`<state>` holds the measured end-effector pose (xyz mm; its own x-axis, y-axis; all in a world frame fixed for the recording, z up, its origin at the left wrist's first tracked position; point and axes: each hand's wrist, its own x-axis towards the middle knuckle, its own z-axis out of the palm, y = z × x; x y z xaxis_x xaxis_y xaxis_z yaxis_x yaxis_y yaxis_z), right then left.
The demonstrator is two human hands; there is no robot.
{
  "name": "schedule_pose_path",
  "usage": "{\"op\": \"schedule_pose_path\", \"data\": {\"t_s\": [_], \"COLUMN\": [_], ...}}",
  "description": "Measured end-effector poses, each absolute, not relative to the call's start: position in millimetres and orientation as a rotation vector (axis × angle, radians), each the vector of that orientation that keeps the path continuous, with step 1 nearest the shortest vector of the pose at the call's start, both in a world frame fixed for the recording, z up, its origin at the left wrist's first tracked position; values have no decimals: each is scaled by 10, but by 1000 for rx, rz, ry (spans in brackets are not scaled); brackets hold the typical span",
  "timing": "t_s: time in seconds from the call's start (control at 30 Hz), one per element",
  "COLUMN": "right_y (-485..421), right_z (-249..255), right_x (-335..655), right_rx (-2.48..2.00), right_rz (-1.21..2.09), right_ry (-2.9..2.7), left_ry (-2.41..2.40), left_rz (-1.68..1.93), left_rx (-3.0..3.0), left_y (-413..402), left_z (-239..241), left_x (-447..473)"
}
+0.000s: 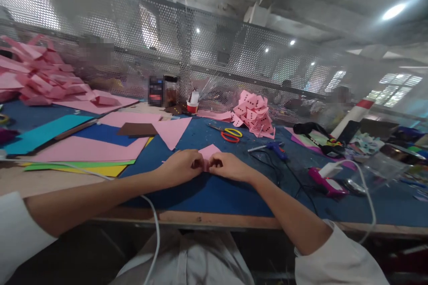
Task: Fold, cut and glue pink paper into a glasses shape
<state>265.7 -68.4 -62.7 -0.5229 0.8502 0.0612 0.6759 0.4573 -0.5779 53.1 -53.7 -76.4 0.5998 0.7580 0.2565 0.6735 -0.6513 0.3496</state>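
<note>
A small piece of pink paper [210, 150] lies on the blue table mat [214, 198] in front of me. My left hand [183, 164] grips its near left edge with curled fingers. From the other side my right hand [230, 165] pinches the near right edge, its fingertips almost meeting those of the left. Part of the paper is covered by my fingers. Beyond the hands rest scissors [230, 133] with red and yellow handles. To the right of my right hand is a blue glue gun [277, 149] with a dark cord.
Stacked coloured sheets [90, 149] spread out at left, below a large heap of pink paper strips [43, 75]. A pile of dotted pink pieces [254, 113] sits at the back. Toward the right stand a magenta power strip [329, 182] and a clear container [384, 162]. A white cable [156, 227] hangs over the front edge.
</note>
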Motion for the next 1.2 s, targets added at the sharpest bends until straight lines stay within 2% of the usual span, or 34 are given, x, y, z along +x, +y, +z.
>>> {"op": "schedule_pose_path", "data": {"t_s": [0.2, 0.37, 0.53, 1.2], "right_y": [-655, -666, -682, -651], "right_z": [-686, -670, -647, -697], "right_x": [2667, 2667, 2658, 2678], "right_rx": [-1292, -1296, -1313, -1249], "right_rz": [668, 653, 657, 673], "right_ry": [-2361, -2379, -2375, -2369], "left_ry": [1385, 1316, 1191, 1229], "left_rz": [370, 220, 164, 73], "left_rx": [2426, 2333, 2302, 2387], "left_y": [-493, -393, -318, -294], "left_z": [-638, -549, -533, -487], "left_x": [655, 677, 632, 550]}}
